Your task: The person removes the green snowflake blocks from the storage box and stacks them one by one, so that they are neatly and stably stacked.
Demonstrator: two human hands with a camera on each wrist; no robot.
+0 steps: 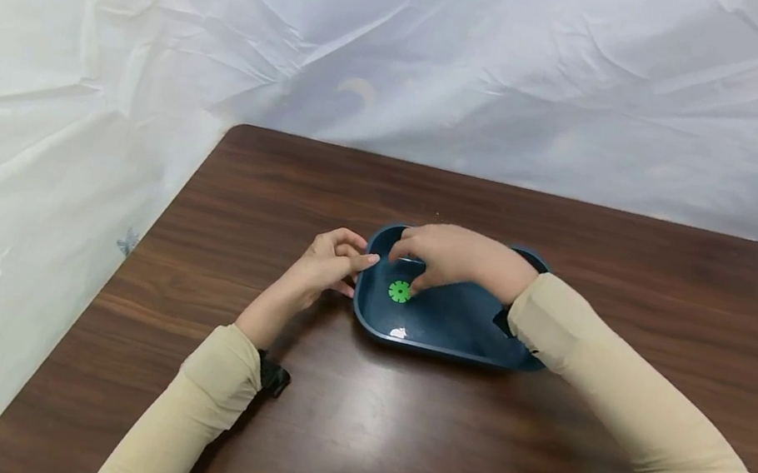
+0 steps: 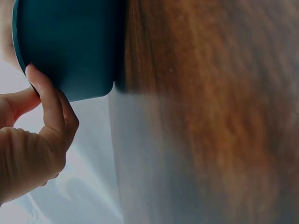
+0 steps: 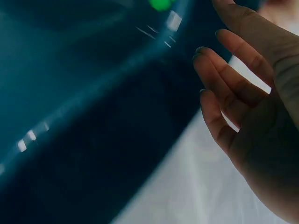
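Observation:
A dark blue tray [image 1: 462,327] stands on the brown wooden table [image 1: 388,441]. On its floor, near the left end, lies a small green toothed disc [image 1: 400,291]. My right hand [image 1: 459,259] reaches into the tray from the right, its fingers relaxed and hovering just above the disc, holding nothing. In the right wrist view the same fingers [image 3: 233,88] hang loose over the tray [image 3: 70,102], with the disc [image 3: 161,3] a green blur at the top. My left hand [image 1: 332,262] is beside the tray's left end, and its index finger [image 2: 44,98] touches the outer wall [image 2: 70,46].
A small white spot [image 1: 398,332] shows on the tray floor by the near wall. A creased white sheet [image 1: 70,89] covers the background and hangs past the table's left edge. Bare wood lies in front of and to the right of the tray.

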